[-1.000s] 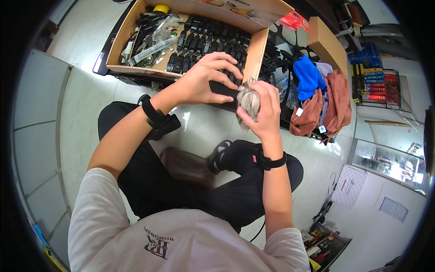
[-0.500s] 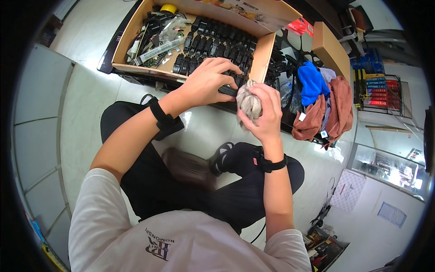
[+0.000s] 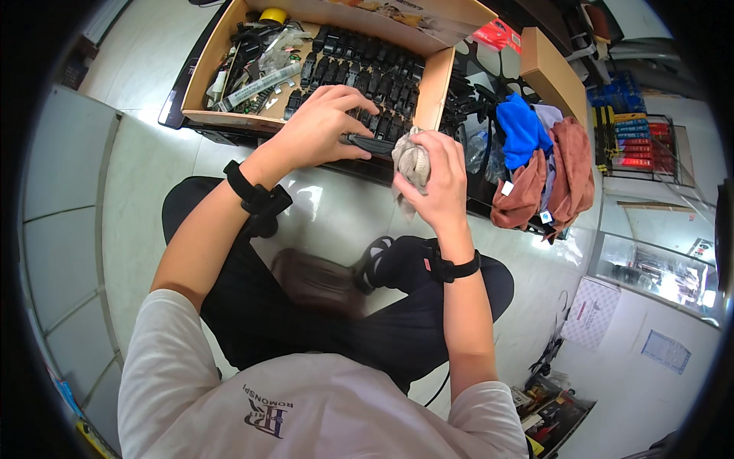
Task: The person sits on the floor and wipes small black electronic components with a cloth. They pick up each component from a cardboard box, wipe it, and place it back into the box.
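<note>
A slim black strip-like piece (image 3: 372, 144) lies between the thumb and fingers of my left hand (image 3: 325, 126), just outside the front wall of the cardboard box (image 3: 436, 96). Its exact kind is not clear. Crumpled in my right hand (image 3: 443, 180) is a beige-grey cloth (image 3: 411, 164), which meets the right end of the piece and hides it. My right fingers wrap round the cloth. Behind my hands, rows of small black plastic parts (image 3: 365, 76) fill the right side of the box.
The left of the box holds cables, clear plastic bags (image 3: 279, 57) and a yellow roll (image 3: 273, 15). Right of it lie black parts, a blue cloth (image 3: 523, 134) and brown cloths (image 3: 572, 164). A dark brown stool-like object (image 3: 317, 281) sits between my legs.
My left hand has moved left, away from the cloth, and more of the black piece shows between the hands. My right hand has shifted slightly left with the cloth.
</note>
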The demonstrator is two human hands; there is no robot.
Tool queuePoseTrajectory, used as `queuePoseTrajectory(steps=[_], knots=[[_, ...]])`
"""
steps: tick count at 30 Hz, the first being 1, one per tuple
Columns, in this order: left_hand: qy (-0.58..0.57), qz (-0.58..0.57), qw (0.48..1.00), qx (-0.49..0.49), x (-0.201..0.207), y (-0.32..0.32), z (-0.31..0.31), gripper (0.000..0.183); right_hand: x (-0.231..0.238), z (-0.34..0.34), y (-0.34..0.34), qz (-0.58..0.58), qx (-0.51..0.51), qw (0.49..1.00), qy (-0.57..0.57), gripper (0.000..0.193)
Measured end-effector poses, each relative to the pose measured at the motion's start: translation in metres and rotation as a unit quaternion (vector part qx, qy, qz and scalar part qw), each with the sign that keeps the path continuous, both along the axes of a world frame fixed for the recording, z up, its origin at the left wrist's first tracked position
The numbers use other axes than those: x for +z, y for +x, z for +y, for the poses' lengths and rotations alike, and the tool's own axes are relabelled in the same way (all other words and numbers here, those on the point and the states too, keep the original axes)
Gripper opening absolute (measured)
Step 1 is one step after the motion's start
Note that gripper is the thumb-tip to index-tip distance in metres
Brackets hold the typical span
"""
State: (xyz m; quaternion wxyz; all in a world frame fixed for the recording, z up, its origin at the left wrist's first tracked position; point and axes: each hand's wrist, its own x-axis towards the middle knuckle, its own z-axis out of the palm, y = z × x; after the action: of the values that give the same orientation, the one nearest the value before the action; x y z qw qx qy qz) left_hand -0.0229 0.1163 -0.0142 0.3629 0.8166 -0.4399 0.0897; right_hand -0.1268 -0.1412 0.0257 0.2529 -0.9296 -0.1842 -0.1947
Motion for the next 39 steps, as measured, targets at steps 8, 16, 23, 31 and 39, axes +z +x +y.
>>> queuePoseTrajectory(steps=[8, 16, 23, 31, 39], knots=[[0.003, -0.102, 0.994, 0.031, -0.013, -0.008, -0.018, 0.026, 0.001, 0.045, -0.003, -0.024, 0.056, 0.997, -0.055, 0.077], [-0.038, -0.109, 0.991, 0.063, 0.004, -0.004, -0.003, 0.033, 0.015, -0.028, 0.007, 0.051, -0.038, 0.997, -0.046, 0.059], [-0.116, -0.057, 0.991, 0.016, 0.005, -0.014, -0.016, 0.035, 0.029, -0.003, -0.006, 0.115, 0.117, 0.983, -0.083, 0.075], [-0.088, 0.007, 0.996, -0.032, 0.005, -0.013, -0.016, 0.034, 0.026, -0.003, -0.003, 0.072, 0.105, 0.985, -0.118, 0.069], [-0.053, -0.092, 0.993, 0.048, 0.006, -0.005, -0.012, 0.034, 0.033, -0.020, 0.003, -0.045, 0.038, 0.996, -0.067, 0.069]])
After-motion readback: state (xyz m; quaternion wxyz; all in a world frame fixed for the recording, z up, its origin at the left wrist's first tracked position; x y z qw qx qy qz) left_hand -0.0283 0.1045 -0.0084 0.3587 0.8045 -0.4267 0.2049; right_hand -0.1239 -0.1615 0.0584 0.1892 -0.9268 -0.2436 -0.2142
